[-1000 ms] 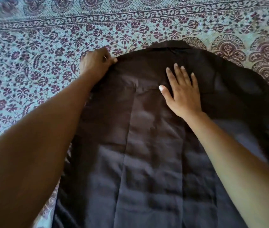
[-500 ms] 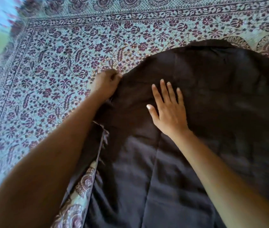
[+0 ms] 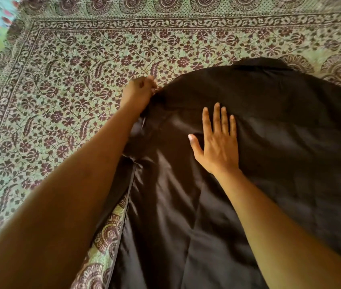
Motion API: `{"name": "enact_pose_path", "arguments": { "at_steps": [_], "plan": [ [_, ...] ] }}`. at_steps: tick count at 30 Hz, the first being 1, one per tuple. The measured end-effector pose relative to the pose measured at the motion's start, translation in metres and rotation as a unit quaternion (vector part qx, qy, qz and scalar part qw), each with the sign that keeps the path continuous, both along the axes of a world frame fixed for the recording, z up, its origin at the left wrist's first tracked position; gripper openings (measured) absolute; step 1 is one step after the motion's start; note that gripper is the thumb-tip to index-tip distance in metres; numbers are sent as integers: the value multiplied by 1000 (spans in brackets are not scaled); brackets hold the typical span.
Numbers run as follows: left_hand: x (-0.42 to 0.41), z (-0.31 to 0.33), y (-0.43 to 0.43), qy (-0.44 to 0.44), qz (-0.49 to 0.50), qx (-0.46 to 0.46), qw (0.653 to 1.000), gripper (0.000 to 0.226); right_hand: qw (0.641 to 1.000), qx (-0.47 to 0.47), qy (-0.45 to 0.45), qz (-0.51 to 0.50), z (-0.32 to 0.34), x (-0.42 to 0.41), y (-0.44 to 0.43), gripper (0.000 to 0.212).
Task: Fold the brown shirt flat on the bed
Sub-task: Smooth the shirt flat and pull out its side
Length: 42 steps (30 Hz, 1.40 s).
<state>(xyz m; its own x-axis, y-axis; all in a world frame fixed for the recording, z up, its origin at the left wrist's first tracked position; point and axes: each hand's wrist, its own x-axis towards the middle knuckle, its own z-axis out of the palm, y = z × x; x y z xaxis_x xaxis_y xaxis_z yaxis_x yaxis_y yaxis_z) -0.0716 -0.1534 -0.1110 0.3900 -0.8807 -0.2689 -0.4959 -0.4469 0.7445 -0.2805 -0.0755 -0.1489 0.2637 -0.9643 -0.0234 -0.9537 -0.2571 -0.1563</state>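
brown shirt (image 3: 269,142): right hand (image 3: 217,142) pressed flat; left hand (image 3: 138,94) pinching edge

No writing, label, brand or number can be read anywhere; the green floral-printed cotton bedspread (image 3: 77,105) carries only maroon ornamental patterns.

Item count: one brown shirt (image 3: 269,142); one bed (image 3: 61,101) with one patterned bedspread (image 3: 186,44); two hands, namely one left hand (image 3: 138,94) and one right hand (image 3: 217,147); two bare forearms.
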Motion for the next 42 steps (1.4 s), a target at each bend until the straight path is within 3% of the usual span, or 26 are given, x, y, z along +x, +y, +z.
{"name": "enact_pose_path", "arguments": {
  "at_steps": [2,5,9,11,16,17,19,22,24,26,30,33,36,38,40,42],
  "plan": [
    [-4,4,-17,23,6,-11,1000,21,1000,-3,3,-11,0,1,0,76],
    [-22,11,-42,51,-121,45,990,23,1000,-2,12,-27,2,2,1,79],
    [-25,36,-57,-81,-248,198,945,18,999,5,13,-31,3,3,1,80],
    [-7,44,-57,-77,-264,222,935,17,999,8,12,-31,3,2,0,81],
    [4,45,-43,236,-199,143,940,17,999,7,7,-33,2,1,0,80],
    [0,41,-42,255,-174,122,943,19,999,7,5,-34,2,1,0,80],
    [-5,30,-44,176,-154,57,971,22,999,6,3,-35,2,2,0,80],
    [-5,17,-51,-96,-125,-25,987,19,999,10,7,-29,1,1,0,80],
    [-10,9,-51,-286,-149,-23,946,27,1000,8,6,-27,0,1,-1,80],
    [-16,-2,-50,-376,-207,-23,903,36,1000,10,6,-26,0,1,0,80],
    [-18,-17,-47,-441,-226,-24,868,37,999,14,-3,-29,-1,1,-1,80],
    [-24,-12,-38,-485,-198,-75,848,31,999,14,-29,-32,1,3,0,75],
    [-43,-2,-15,-404,-101,-177,892,24,994,-41,-83,-51,9,-10,-7,59],
    [-62,1,9,-336,-111,-221,909,22,992,-86,-86,-13,14,-25,-22,53],
    [-75,-6,27,-327,-163,-204,908,31,993,-80,-75,38,19,-36,-44,55],
    [-76,-19,31,-336,-189,-144,911,39,997,-14,-60,44,23,-44,-70,59]
  ]
}}
